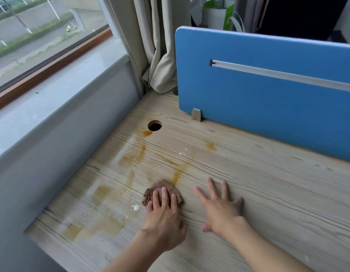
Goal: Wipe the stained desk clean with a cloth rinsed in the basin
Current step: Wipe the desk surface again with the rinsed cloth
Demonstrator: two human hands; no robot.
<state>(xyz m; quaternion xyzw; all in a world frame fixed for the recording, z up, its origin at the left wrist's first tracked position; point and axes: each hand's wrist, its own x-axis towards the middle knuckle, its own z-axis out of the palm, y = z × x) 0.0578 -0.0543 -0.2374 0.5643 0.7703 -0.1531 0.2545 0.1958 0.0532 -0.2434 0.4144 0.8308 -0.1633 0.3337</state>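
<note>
A light wood-grain desk carries orange-brown stains smeared across its left half, with paler smears near the front left corner. A crumpled brown cloth lies on the desk among the stains. My left hand presses flat on the cloth with straight fingers. My right hand rests flat on the bare desk just right of it, fingers spread. A small white blob sits left of the cloth. No basin is in view.
A blue divider panel stands along the desk's back edge. A round cable hole opens near the back left. A grey windowsill ledge borders the left side, with beige curtains in the corner.
</note>
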